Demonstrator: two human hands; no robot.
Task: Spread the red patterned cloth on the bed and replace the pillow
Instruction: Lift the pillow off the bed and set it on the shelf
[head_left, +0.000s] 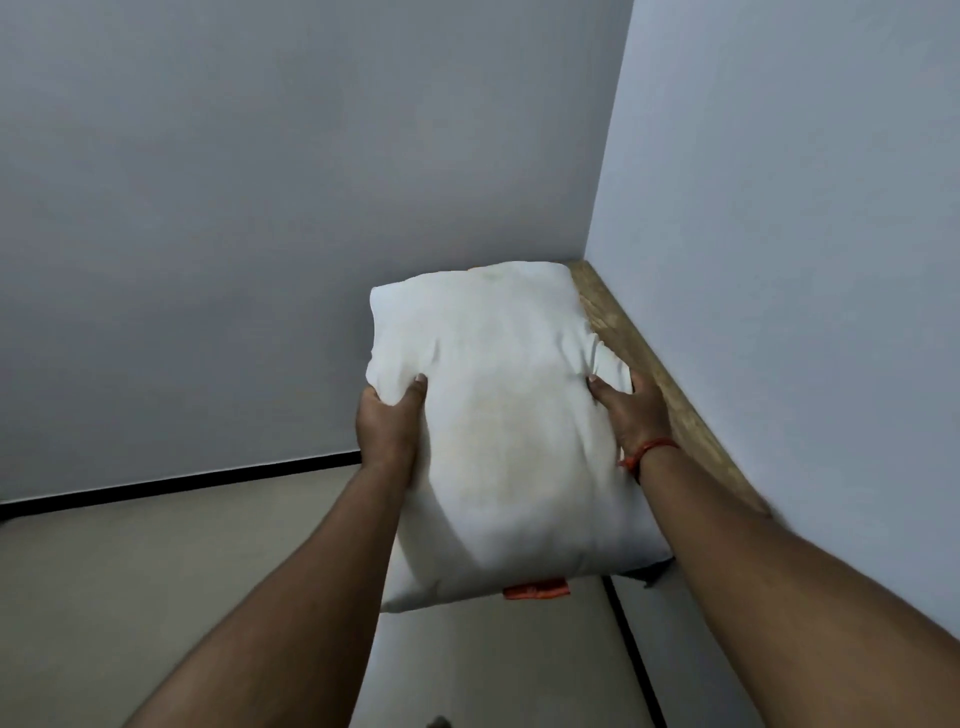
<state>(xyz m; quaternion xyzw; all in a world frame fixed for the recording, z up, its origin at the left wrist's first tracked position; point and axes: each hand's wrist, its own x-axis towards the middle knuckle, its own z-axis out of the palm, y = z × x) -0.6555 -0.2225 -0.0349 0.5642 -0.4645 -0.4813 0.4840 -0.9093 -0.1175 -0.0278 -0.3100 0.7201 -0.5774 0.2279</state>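
Observation:
A white pillow (498, 426) is held up in front of me, in the corner of the room. My left hand (387, 428) grips its left edge, thumb on top and fingers hidden beneath. My right hand (631, 410) holds its right edge with the thumb pressing a crease into the cover. A small orange-red tag (536, 591) hangs from the pillow's near edge. No red patterned cloth and no bed are in view.
A grey wall (234, 234) stands ahead and a paler wall (805, 260) on the right. A wooden ledge (649, 364) runs along the right wall. Beige floor (156, 571) with a black skirting line lies below.

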